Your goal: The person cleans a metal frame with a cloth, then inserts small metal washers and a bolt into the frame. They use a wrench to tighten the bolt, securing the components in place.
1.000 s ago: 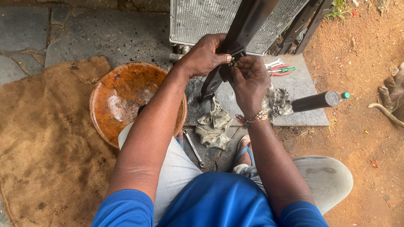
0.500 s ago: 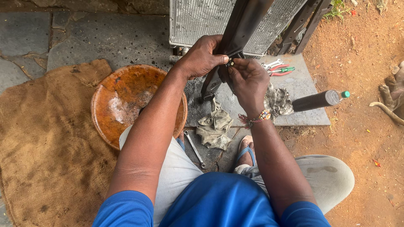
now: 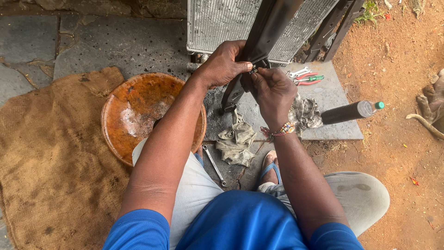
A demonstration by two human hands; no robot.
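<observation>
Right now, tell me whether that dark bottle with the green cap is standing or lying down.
Lying down: the dark bottle rests on its side on the grey slab, cap pointing right.

Small part pinched between fingertips (image 3: 252,69) too small to tell. Radiator (image 3: 222,23) cut off at 12 o'clock edge. Wrench (image 3: 214,165) partly hidden under left arm.

The ground (image 3: 115,44) is grey stone paving on the left and red bare earth (image 3: 393,162) on the right. On the paving lie a brown burlap sack (image 3: 51,162) and, touching its edge, a round rusty orange bowl (image 3: 134,115). A grey flat slab (image 3: 330,113) (it looks like metal or stone) lies beside the earth; on it rest pliers (image 3: 311,79), a dark bottle (image 3: 351,111) and a crumpled rag (image 3: 237,141). A spanner (image 3: 214,164) lies near the rag.
</observation>
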